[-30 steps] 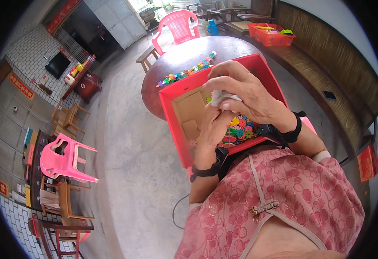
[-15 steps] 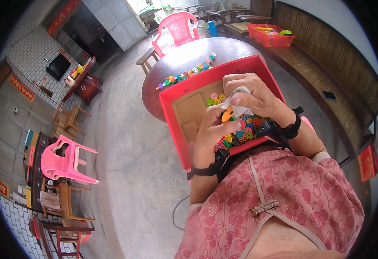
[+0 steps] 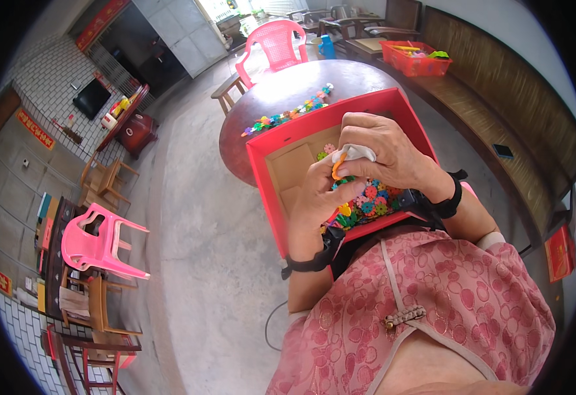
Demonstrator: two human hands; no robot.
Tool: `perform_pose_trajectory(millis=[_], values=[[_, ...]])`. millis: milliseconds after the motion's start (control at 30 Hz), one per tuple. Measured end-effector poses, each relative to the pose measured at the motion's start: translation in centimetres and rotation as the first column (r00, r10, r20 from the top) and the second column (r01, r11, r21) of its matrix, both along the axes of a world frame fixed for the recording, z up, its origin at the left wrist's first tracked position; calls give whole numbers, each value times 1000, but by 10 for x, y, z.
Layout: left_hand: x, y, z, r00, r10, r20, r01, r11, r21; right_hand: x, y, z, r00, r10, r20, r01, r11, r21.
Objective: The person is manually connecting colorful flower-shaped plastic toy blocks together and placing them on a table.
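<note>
My left hand [image 3: 311, 197] pinches an orange toy disc [image 3: 337, 167] above a red open box [image 3: 347, 110]. My right hand [image 3: 386, 148] is closed on a white cloth or tissue [image 3: 357, 153], which presses against the disc. Both hands meet here, and the fingers hide much of the disc. Beneath them, colourful flower-shaped interlocking discs [image 3: 375, 199] lie heaped in the near part of the box. Some of the heap is hidden by my hands. Brown cardboard [image 3: 286, 161] lines the box's far left side.
Behind the box stands a round table [image 3: 235, 141] bearing a chain of joined colourful discs [image 3: 288, 116]. A pink chair [image 3: 275, 45] stands beyond it. To the right, a long wooden bench [image 3: 472, 99] holds a red basket [image 3: 416, 62] and a phone [image 3: 502, 151]. Another pink chair [image 3: 97, 240] is at left.
My right hand has brought the white cloth down and left onto the orange disc. The two hands are now closer together, and the view has shifted slightly.
</note>
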State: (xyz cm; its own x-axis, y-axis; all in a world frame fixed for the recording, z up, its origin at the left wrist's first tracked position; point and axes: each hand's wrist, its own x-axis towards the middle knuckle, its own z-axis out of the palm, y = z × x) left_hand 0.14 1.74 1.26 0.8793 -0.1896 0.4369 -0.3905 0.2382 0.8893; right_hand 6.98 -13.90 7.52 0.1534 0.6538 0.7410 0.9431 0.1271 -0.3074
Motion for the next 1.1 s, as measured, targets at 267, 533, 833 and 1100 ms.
perform_pose_trajectory(millis=[267, 533, 833, 1100], values=[[6, -13, 1, 886, 396, 240, -433, 892, 128, 5, -2, -2, 968, -248, 23, 247, 968, 46], [4, -17, 6, 892, 415, 181, -416, 909, -32, 12, -7, -5, 985, 25, -171, -12, 997, 74], [4, -22, 5, 935, 315, 164, -309, 949, -62, 2, -14, 4, 958, -101, -268, 139, 982, 126], [10, -17, 4, 792, 472, 388, -596, 736, 322, 3, -10, 2, 972, -231, 36, 233, 970, -70]])
